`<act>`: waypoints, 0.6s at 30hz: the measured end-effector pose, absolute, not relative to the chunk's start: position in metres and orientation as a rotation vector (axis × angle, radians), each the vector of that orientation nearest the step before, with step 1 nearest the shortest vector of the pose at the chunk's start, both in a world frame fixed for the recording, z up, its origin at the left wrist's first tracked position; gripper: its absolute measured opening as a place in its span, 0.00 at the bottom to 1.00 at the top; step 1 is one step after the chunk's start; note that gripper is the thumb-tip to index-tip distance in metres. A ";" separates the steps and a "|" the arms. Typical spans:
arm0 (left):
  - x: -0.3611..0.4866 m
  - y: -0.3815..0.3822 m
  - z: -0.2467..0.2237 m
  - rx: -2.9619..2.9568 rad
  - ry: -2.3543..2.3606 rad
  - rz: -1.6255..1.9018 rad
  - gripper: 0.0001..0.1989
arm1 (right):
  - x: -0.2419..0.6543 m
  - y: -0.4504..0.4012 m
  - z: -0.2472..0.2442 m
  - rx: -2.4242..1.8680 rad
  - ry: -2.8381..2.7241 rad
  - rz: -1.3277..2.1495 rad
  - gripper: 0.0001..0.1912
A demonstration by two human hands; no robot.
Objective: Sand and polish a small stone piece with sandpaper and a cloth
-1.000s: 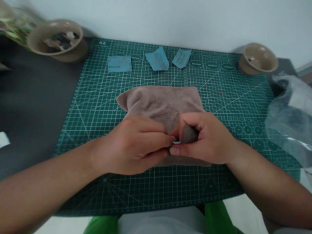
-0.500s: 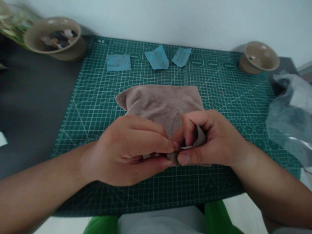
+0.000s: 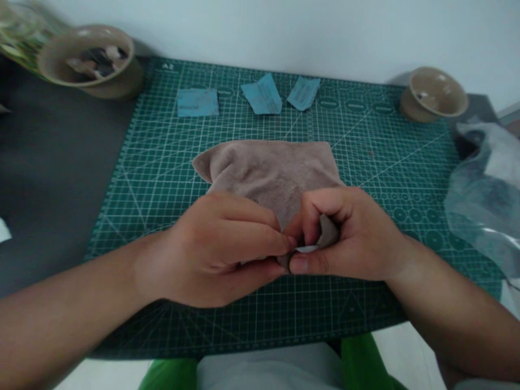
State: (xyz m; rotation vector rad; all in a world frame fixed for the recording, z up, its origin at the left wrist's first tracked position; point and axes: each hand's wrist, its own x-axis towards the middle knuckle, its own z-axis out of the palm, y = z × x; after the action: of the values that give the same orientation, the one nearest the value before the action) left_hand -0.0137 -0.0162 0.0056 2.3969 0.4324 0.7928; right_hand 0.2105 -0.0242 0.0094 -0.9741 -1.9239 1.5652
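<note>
My left hand (image 3: 215, 249) and my right hand (image 3: 349, 233) meet over the near part of a pinkish-brown cloth (image 3: 272, 168). Between their fingertips is a small grey-brown folded piece (image 3: 328, 232) with a pale edge; its exact kind does not show. Thumb and index finger of my left hand pinch its left end. My right hand is closed on the same piece, its thumb pressing the near side and part of the piece curling up by the bent fingers. The fingers hide much of it. The cloth lies spread and wrinkled beneath.
A green cutting mat (image 3: 162, 146) covers the desk. Three blue paper pieces (image 3: 198, 103) lie along its back. A brown bowl (image 3: 130, 76) with scraps stands back left, a smaller bowl (image 3: 418, 105) back right. Clear plastic bag (image 3: 479, 200) lies at right.
The fingertips of my right hand and the folded piece have shifted slightly left. The curled part of the piece has tilted a little. Both hands keep their hold; the cloth stays put.
</note>
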 end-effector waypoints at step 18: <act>-0.010 -0.013 -0.001 2.544 0.390 0.817 0.09 | 0.209 -0.023 0.006 -1.065 -2.114 1.317 0.19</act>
State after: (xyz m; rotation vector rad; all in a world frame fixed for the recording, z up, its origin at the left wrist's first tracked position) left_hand -0.0102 -0.0130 -0.0011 2.5444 0.3898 0.8170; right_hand 0.2085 -0.0232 0.0064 -1.0655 -2.1143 1.3172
